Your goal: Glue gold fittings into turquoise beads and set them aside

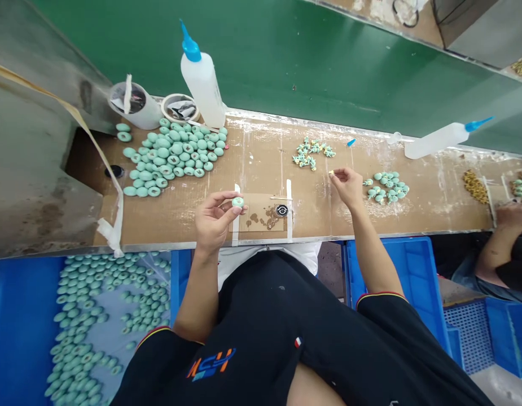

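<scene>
My left hand (214, 221) pinches a mint-green rounded piece (237, 202) between thumb and fingers, its pale marked spot facing up. Farther right, my right hand (347, 185) is closed at the fingertips on a small yellowish piece (331, 172), too small to name. Just beyond that hand lies a cluster of small green-and-yellow figures (305, 160). Right of the wrist sits a group of green rounded pieces (387, 183), some with bits attached. A large pile of green rounded pieces (171, 152) with dark openings spreads over the left of the bench.
A cardboard-covered bench (261, 146) carries an upright squeeze bottle (204, 84), a lying squeeze bottle (436, 141), a cup (136, 107) and a tape roll (180, 107). A thin stick (281, 198) and a black round cap (281, 210) lie before me. A co-worker's arm (504, 237) is at right.
</scene>
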`<state>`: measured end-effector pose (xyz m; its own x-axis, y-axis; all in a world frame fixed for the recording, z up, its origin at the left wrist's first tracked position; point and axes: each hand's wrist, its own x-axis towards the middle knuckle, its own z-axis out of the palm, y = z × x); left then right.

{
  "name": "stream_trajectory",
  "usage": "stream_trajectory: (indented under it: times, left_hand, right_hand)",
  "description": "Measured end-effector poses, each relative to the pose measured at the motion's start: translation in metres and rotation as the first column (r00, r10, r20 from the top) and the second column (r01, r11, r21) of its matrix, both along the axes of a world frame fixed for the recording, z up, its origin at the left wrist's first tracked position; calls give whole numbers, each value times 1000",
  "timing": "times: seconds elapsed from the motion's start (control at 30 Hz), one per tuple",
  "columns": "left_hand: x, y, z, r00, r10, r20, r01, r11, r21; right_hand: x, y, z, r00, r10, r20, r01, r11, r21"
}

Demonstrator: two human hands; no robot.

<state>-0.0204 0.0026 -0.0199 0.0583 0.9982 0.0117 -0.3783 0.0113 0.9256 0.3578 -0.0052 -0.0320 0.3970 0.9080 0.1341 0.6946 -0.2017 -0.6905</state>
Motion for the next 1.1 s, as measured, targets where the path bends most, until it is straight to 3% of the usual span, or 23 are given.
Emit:
stream_trajectory:
  times: [0.07,0.17,0.3,0.67,1.1]
  left_hand:
    - [1,0,-2,1000,-3,-8,3,1000,17]
    - [2,-1,-4,1000,-10,-22,11,999,41]
    - [2,-3,-4,999,-14,-42,16,999,38]
    - [1,-6,-4,998,-17,-54,17,1000,-7]
    - [-3,-6,-8,999,-37,-23,34,992,-123]
  right_hand:
    - [-24,-15,17,985,170,5,-170,985,0]
    - [-62,-36,36,898,438,51,-438,899,-18]
    - [-93,-50,40,787,609,96,-606,793,-57]
    - [-110,-39,35,730,673,114,-657,739,-150]
    - [-117,-43,31,719,678,151,-653,734,-187]
